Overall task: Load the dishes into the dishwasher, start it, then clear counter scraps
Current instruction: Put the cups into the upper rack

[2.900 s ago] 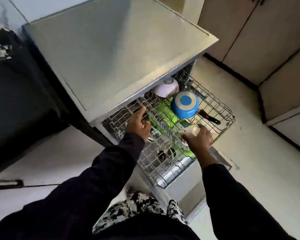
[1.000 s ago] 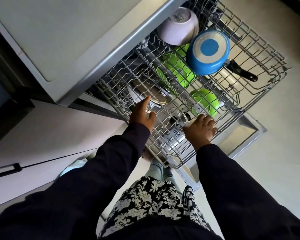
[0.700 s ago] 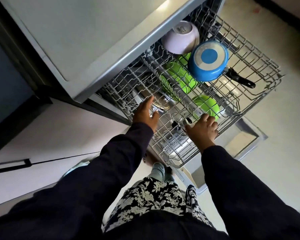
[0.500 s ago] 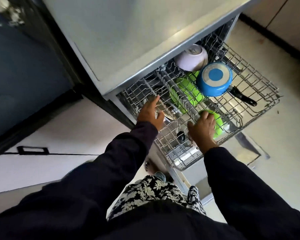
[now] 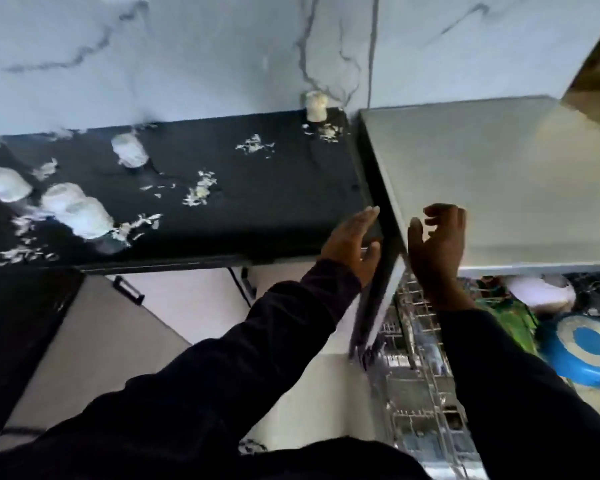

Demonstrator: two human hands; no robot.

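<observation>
Half a second ago both hands were down on the wire rack; now we see them lifted clear of it, raised in front of the dishwasher's upper front corner, and the view has swung up to take in the counter. The left hand [image 5: 352, 242] is flat, fingers straight and together, pointing up beside the dark edge of the counter — holding nothing. The right hand [image 5: 437, 244] stands with its fingers loosely curled and thumb apart, also holding nothing; whether it touches the dishwasher [image 5: 499, 174] we cannot tell. Both arms wear dark sleeves.

The dishwasher top is a smooth, pale grey matte slab. Beneath it the wire rack [image 5: 416, 341], a shiny metal grid, stands pulled out, blurred. In it we make out a blue pan [image 5: 582, 355] bottom up with a pale ring, a pale rounded bowl [image 5: 541, 292] and green plates [image 5: 513, 317].

The counter [image 5: 257, 209] is glossy black, strewn with white shredded scraps [image 5: 200, 188] and several rounded white lumps [image 5: 84, 211]. Behind it rises a grey-veined marble wall [image 5: 187, 46].
</observation>
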